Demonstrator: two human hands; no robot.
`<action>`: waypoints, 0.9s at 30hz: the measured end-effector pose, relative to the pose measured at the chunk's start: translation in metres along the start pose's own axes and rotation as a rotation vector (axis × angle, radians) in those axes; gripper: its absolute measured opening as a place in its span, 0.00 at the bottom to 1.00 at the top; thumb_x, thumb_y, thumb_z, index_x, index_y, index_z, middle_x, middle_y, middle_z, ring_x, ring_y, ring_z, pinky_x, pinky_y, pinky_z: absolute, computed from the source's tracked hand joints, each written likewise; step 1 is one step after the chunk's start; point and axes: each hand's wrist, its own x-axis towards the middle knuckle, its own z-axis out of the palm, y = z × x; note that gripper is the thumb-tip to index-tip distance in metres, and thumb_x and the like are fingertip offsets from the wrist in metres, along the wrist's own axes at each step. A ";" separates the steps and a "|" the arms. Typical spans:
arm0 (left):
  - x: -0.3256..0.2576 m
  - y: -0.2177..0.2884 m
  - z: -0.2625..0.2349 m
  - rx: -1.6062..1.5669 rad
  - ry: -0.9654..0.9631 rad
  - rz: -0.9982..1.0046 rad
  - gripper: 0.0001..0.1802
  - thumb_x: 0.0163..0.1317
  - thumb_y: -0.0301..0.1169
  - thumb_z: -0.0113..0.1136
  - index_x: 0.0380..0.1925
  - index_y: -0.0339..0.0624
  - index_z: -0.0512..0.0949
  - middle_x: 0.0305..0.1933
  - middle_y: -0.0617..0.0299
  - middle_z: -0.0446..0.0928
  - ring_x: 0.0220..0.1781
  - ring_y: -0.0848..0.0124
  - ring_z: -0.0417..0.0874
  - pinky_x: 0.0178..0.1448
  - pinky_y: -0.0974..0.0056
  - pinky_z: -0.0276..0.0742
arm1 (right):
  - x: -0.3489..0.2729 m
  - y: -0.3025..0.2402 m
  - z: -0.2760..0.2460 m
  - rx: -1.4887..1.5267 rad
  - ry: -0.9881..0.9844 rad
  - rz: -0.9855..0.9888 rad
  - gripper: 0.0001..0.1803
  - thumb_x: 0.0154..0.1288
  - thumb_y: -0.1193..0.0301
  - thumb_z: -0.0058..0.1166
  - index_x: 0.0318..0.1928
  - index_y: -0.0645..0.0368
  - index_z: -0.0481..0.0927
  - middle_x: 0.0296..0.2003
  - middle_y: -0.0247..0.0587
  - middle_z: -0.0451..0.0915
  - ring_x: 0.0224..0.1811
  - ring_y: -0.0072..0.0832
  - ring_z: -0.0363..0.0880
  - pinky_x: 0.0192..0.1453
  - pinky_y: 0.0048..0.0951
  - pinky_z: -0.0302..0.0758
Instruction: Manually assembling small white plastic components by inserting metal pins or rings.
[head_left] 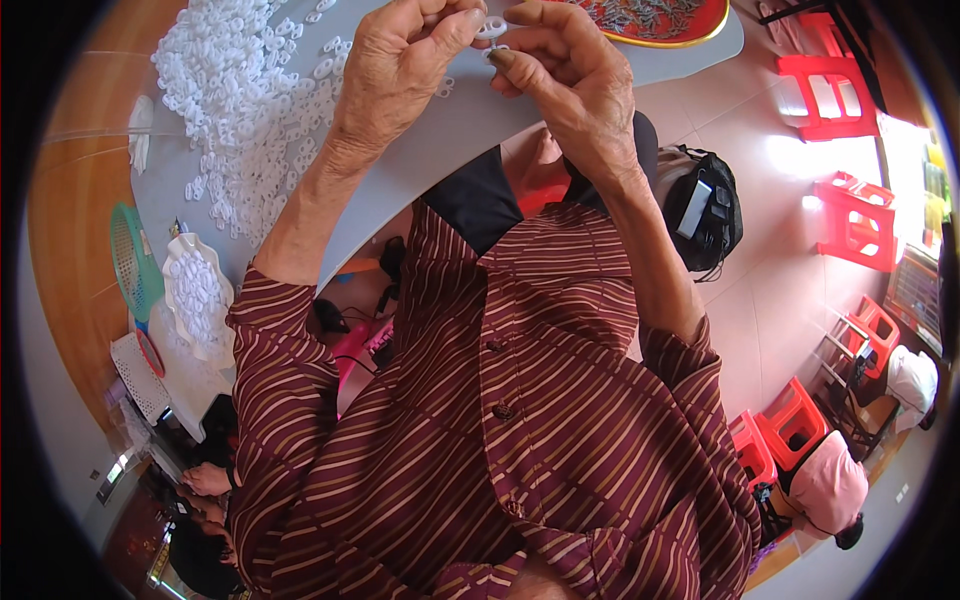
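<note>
A grey table (430, 140) stretches across the top of the view, bearing a big heap of white plastic pieces (215, 75) at left and a red tray (680, 42) of metal bits at right. Between them, the left hand (405, 60) is closed in a pinch on one white piece (491, 29) above the table's near edge; the right hand (570, 80), half curled, meets it, its grip unclear.
</note>
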 end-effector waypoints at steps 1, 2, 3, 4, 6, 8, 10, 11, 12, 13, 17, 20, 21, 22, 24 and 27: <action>0.000 0.000 0.000 -0.001 0.005 -0.006 0.07 0.66 0.29 0.50 0.35 0.36 0.72 0.30 0.71 0.71 0.32 0.84 0.67 0.36 0.78 0.65 | 0.000 -0.001 0.000 0.000 -0.006 0.005 0.19 0.64 0.76 0.55 0.53 0.64 0.66 0.34 0.35 0.77 0.33 0.17 0.74 0.38 0.16 0.72; 0.000 -0.001 -0.001 -0.001 0.004 -0.005 0.07 0.66 0.29 0.50 0.35 0.36 0.72 0.30 0.71 0.71 0.32 0.84 0.67 0.36 0.78 0.65 | 0.001 -0.002 0.001 -0.001 -0.011 0.009 0.19 0.63 0.76 0.56 0.52 0.64 0.66 0.34 0.35 0.77 0.32 0.17 0.73 0.38 0.16 0.72; 0.000 -0.003 -0.003 0.005 -0.004 -0.035 0.07 0.66 0.29 0.51 0.35 0.36 0.73 0.30 0.70 0.72 0.32 0.84 0.68 0.37 0.78 0.65 | 0.000 -0.004 0.002 -0.002 -0.010 0.009 0.19 0.63 0.76 0.56 0.52 0.64 0.66 0.34 0.35 0.77 0.32 0.17 0.73 0.38 0.16 0.72; 0.001 -0.006 -0.004 0.011 -0.011 -0.064 0.07 0.66 0.30 0.51 0.35 0.36 0.73 0.30 0.70 0.72 0.33 0.83 0.68 0.38 0.77 0.65 | -0.001 -0.005 0.004 -0.012 0.021 -0.016 0.17 0.63 0.75 0.56 0.50 0.64 0.68 0.31 0.34 0.76 0.30 0.17 0.73 0.36 0.16 0.71; 0.000 -0.020 -0.008 0.073 0.000 0.029 0.08 0.65 0.30 0.53 0.38 0.36 0.74 0.33 0.70 0.73 0.35 0.82 0.71 0.42 0.77 0.68 | 0.000 0.000 0.003 -0.020 0.048 -0.044 0.14 0.63 0.75 0.55 0.48 0.65 0.71 0.29 0.33 0.76 0.28 0.17 0.72 0.35 0.15 0.71; 0.000 -0.024 -0.008 0.133 0.009 0.122 0.09 0.65 0.31 0.55 0.41 0.36 0.76 0.35 0.69 0.75 0.38 0.81 0.74 0.47 0.76 0.70 | 0.002 0.013 -0.003 -0.133 0.005 -0.252 0.18 0.60 0.79 0.56 0.50 0.67 0.69 0.32 0.39 0.80 0.34 0.20 0.80 0.41 0.20 0.78; 0.001 -0.024 -0.007 0.119 -0.003 0.121 0.09 0.65 0.30 0.55 0.41 0.37 0.76 0.35 0.69 0.75 0.37 0.81 0.75 0.46 0.76 0.71 | 0.000 0.015 -0.004 -0.114 0.015 -0.234 0.18 0.59 0.79 0.57 0.50 0.67 0.69 0.32 0.39 0.80 0.34 0.20 0.80 0.41 0.20 0.78; 0.001 -0.023 -0.006 0.119 -0.003 0.123 0.09 0.65 0.30 0.55 0.41 0.37 0.76 0.35 0.69 0.75 0.37 0.81 0.75 0.46 0.76 0.71 | -0.001 0.014 -0.004 -0.093 0.024 -0.214 0.19 0.58 0.79 0.57 0.50 0.67 0.69 0.32 0.39 0.80 0.34 0.20 0.80 0.41 0.20 0.78; 0.000 -0.023 -0.006 0.128 -0.009 0.135 0.09 0.65 0.30 0.55 0.41 0.36 0.76 0.35 0.69 0.75 0.37 0.81 0.75 0.46 0.76 0.71 | -0.001 0.014 -0.004 -0.093 0.023 -0.216 0.19 0.58 0.79 0.57 0.50 0.67 0.69 0.32 0.39 0.80 0.34 0.20 0.80 0.41 0.20 0.78; 0.001 -0.022 -0.006 0.136 -0.016 0.147 0.09 0.65 0.29 0.55 0.41 0.36 0.75 0.35 0.69 0.75 0.37 0.80 0.75 0.46 0.75 0.72 | -0.001 0.014 -0.004 -0.096 0.025 -0.215 0.18 0.58 0.79 0.57 0.50 0.67 0.69 0.32 0.39 0.80 0.34 0.20 0.80 0.41 0.20 0.77; -0.001 -0.025 -0.006 0.139 0.007 0.111 0.09 0.65 0.29 0.54 0.41 0.36 0.75 0.35 0.69 0.75 0.38 0.81 0.75 0.46 0.75 0.71 | -0.001 0.012 -0.004 -0.107 0.005 -0.211 0.18 0.59 0.80 0.56 0.50 0.67 0.69 0.32 0.39 0.79 0.33 0.20 0.79 0.41 0.19 0.77; 0.000 -0.026 -0.006 0.184 0.004 0.138 0.08 0.66 0.29 0.54 0.41 0.36 0.75 0.35 0.69 0.75 0.38 0.82 0.75 0.46 0.76 0.71 | -0.001 0.013 -0.005 -0.119 0.003 -0.219 0.18 0.59 0.80 0.56 0.50 0.67 0.69 0.32 0.38 0.79 0.33 0.19 0.79 0.40 0.19 0.77; -0.001 -0.025 -0.006 0.181 0.005 0.127 0.08 0.65 0.28 0.54 0.41 0.36 0.75 0.35 0.69 0.75 0.38 0.82 0.75 0.45 0.77 0.71 | -0.001 0.013 -0.004 -0.120 0.004 -0.221 0.18 0.59 0.80 0.56 0.50 0.67 0.69 0.32 0.38 0.79 0.33 0.19 0.79 0.40 0.19 0.77; -0.002 -0.024 -0.006 0.179 0.007 0.116 0.07 0.65 0.28 0.54 0.40 0.36 0.75 0.35 0.70 0.75 0.38 0.82 0.74 0.45 0.77 0.71 | -0.001 0.013 -0.003 -0.111 0.015 -0.217 0.18 0.59 0.80 0.56 0.50 0.67 0.69 0.32 0.38 0.79 0.33 0.19 0.79 0.40 0.19 0.77; -0.002 -0.020 -0.005 0.183 -0.019 0.113 0.07 0.65 0.28 0.54 0.40 0.36 0.75 0.35 0.70 0.75 0.38 0.83 0.74 0.44 0.77 0.71 | -0.003 0.012 -0.003 -0.102 0.028 -0.214 0.18 0.59 0.80 0.56 0.50 0.67 0.69 0.32 0.38 0.79 0.33 0.19 0.79 0.40 0.19 0.77; 0.000 -0.018 -0.009 0.213 -0.069 0.127 0.06 0.65 0.27 0.54 0.40 0.37 0.75 0.35 0.70 0.74 0.37 0.83 0.74 0.44 0.78 0.70 | -0.003 0.011 -0.003 -0.151 0.040 -0.214 0.17 0.59 0.80 0.56 0.50 0.67 0.70 0.32 0.37 0.79 0.32 0.18 0.78 0.40 0.19 0.77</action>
